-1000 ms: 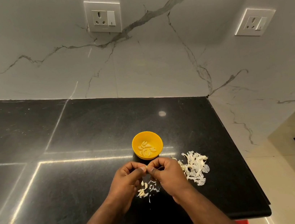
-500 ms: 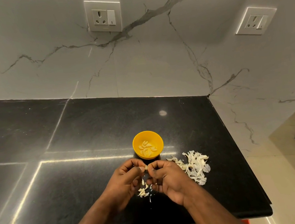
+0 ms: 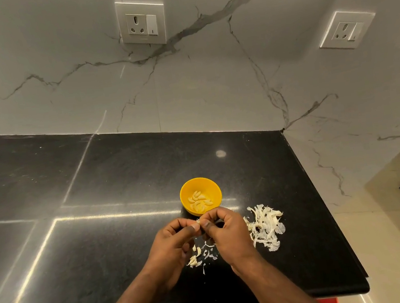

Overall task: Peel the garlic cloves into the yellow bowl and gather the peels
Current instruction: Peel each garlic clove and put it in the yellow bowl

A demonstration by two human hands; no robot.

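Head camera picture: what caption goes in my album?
Both hands pinch a garlic clove near the yellow bowl, peels alongside.

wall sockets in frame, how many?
2. One socket plate on the back wall, above the yellow bowl; another socket plate on the right-hand wall. None looks hidden.

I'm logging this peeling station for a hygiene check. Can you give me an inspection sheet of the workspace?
Surface: black countertop, glossy.
Job's things: yellow bowl with peeled cloves; peel pile right of hands; garlic clove pinched by both.
Clutter: loose bits under hands.
Grippers: left hand, right hand, fingertips meeting.
Cables: nothing seen.
Surroundings: marble wall, two sockets.
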